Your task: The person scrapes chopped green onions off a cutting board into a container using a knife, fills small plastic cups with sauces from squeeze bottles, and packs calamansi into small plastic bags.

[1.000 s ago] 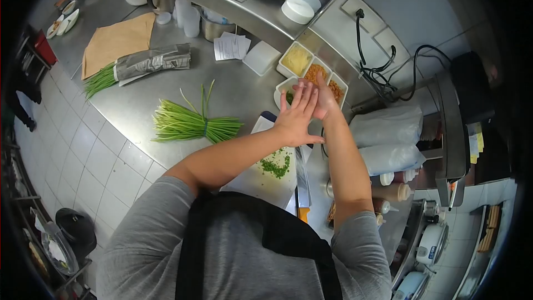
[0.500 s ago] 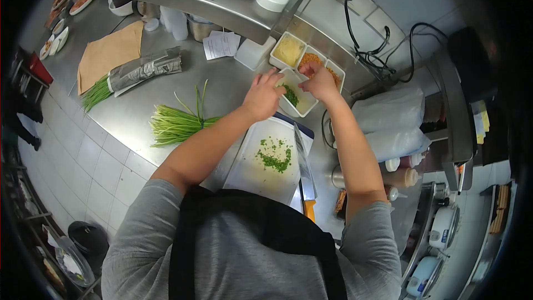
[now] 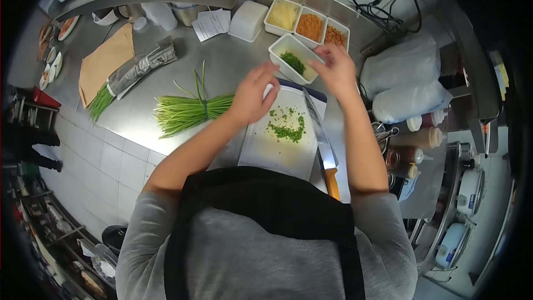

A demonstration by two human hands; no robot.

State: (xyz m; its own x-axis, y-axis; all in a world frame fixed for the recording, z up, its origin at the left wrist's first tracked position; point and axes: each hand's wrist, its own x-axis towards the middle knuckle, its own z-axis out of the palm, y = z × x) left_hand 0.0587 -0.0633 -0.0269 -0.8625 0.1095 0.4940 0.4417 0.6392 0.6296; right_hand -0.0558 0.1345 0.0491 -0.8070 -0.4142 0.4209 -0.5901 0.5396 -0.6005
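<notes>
My left hand (image 3: 255,93) is over the top left corner of the white cutting board (image 3: 261,147), fingers bent but apart, nothing in it. My right hand (image 3: 335,68) is at the right side of a white container (image 3: 279,60) with chopped greens (image 3: 292,62) inside; its fingers are apart and look empty. Chopped green bits (image 3: 287,133) lie scattered on the board. A knife (image 3: 321,130) with an orange handle rests along the board's right side. A tied bunch of green stalks (image 3: 186,112) lies left of my left hand.
Behind the container stand tubs of yellow shreds (image 3: 283,15) and orange bits (image 3: 309,26). Paper slips (image 3: 211,25), a newspaper-wrapped bundle (image 3: 142,68) and brown paper (image 3: 103,62) lie at the left. Bottles (image 3: 425,138) and plastic bags (image 3: 402,69) are at the right. Dark-clothed legs (image 3: 41,143) show far left.
My hands have come apart from each other and down to the container and board. The container of greens is now fully in view, nearer the board. The camera view has shifted.
</notes>
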